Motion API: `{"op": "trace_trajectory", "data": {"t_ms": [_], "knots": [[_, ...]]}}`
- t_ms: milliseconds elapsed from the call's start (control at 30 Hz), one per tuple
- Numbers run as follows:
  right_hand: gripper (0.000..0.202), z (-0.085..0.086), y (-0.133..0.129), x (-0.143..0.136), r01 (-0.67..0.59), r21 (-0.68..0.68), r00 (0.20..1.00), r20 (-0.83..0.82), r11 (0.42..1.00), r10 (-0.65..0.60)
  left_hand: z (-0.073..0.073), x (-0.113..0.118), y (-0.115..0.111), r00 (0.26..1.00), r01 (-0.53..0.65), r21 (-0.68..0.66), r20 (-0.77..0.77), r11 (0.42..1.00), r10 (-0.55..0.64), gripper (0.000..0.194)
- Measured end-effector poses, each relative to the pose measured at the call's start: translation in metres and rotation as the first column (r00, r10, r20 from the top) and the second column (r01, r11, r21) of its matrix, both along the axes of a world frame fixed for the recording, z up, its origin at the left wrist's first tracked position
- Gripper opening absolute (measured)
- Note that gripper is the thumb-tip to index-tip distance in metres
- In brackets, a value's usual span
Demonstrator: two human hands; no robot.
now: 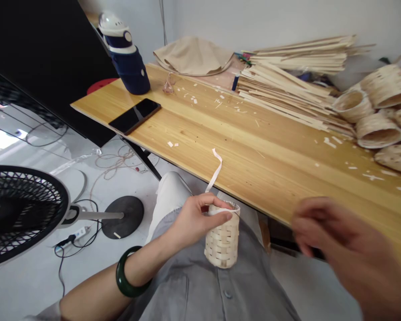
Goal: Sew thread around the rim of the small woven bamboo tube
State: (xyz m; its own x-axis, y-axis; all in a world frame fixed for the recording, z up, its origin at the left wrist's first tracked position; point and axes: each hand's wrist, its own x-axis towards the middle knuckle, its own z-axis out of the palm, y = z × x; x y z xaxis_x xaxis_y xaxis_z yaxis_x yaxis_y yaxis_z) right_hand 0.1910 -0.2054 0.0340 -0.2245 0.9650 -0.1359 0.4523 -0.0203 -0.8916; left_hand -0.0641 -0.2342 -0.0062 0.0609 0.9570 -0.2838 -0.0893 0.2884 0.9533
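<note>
A small woven basket (222,243) of pale flat strips rests over my lap, below the table's front edge. My left hand (205,216) pinches its rim, thumb on the outer wall and fingers over the top. From beside that hand a narrow white strip (216,171) runs up and curls onto the tabletop. My right hand (334,236) is off to the right, apart from the basket and smeared by motion. Its fingers are curled, and whether anything sits between them cannot be made out.
On the wooden table (187,120) lie a phone (135,117), a blue bottle (128,67), bundles of wood strips (287,98), scattered scraps and a folded cloth (194,55). Several woven baskets (379,129) are piled at right. A fan (23,214) stands at left, cords on the floor.
</note>
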Motion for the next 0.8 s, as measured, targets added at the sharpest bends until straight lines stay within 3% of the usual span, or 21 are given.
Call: {"op": "trace_trajectory", "data": {"t_ms": [67, 133, 267, 500, 633, 700, 800], "knots": [[0.029, -0.015, 0.004, -0.025, -0.103, -0.130, 0.994, -0.053, 0.986, 0.097, 0.003, -0.001, -0.001, 0.999, 0.021, 0.044, -0.037, 0.999, -0.020, 0.013], [0.033, -0.027, 0.010, -0.045, -0.133, -0.190, 0.988, -0.098, 0.973, 0.116, 0.006, -0.003, -0.003, 0.998, 0.041, 0.092, -0.053, 0.995, -0.036, 0.011], [0.041, -0.035, 0.018, -0.061, -0.197, -0.254, 0.971, -0.185, 0.947, 0.153, 0.008, -0.007, -0.006, 0.995, 0.091, 0.178, -0.065, 0.980, -0.081, 0.010], [0.035, -0.034, 0.016, -0.061, -0.264, -0.369, 0.947, -0.274, 0.891, 0.167, 0.009, -0.010, -0.006, 0.991, 0.131, 0.241, -0.050, 0.962, -0.122, 0.007], [0.036, -0.032, 0.017, -0.061, -0.155, -0.351, 0.971, -0.225, 0.924, 0.078, 0.007, -0.009, -0.005, 0.992, 0.124, 0.226, -0.041, 0.966, -0.118, 0.008], [0.036, -0.026, 0.018, -0.055, -0.119, -0.379, 0.974, -0.224, 0.918, 0.034, 0.005, -0.009, -0.005, 0.995, 0.096, 0.188, -0.027, 0.977, -0.093, 0.010], [0.031, -0.008, 0.013, -0.041, -0.175, -0.407, 0.952, -0.303, 0.897, 0.049, 0.002, -0.009, -0.005, 0.999, 0.047, 0.110, -0.016, 0.993, -0.045, 0.013]]}}
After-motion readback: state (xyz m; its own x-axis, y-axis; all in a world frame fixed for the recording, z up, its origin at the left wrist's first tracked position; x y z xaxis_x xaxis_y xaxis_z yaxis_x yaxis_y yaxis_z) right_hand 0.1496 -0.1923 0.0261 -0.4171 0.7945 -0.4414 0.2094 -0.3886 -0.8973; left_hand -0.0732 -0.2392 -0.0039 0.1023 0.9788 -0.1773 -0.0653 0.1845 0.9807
